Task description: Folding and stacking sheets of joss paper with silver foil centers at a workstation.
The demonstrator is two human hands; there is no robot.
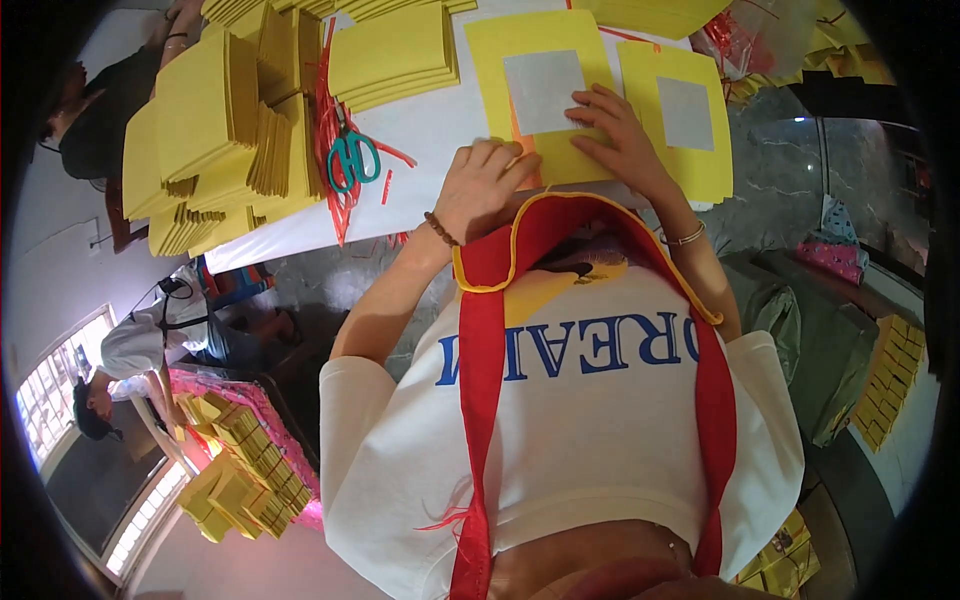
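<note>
A stack of yellow paper (490, 60) with a silver-grey rectangle (545, 90) on top lies at the table's near edge before me. My left hand (482, 188) is at its lower left corner, fingers bent together on an orange-red strip (522, 142) that runs over the paper. Whether the strip is pinched or only pressed, I cannot tell. My right hand (622, 145) rests with fingers spread over the right side of the same stack, touching the silver-grey rectangle. Beside it on the right is a second yellow stack (708, 175) with its own silver-grey rectangle (686, 112).
Teal-handled scissors (352, 162) lie on red plastic strips (325, 110) at the left. Beyond them are piles of folded yellow paper (205, 110) and another stack (390, 55). A person (150, 335) bends over yellow bundles (245, 450) at lower left; another person (115, 125) is at the far left.
</note>
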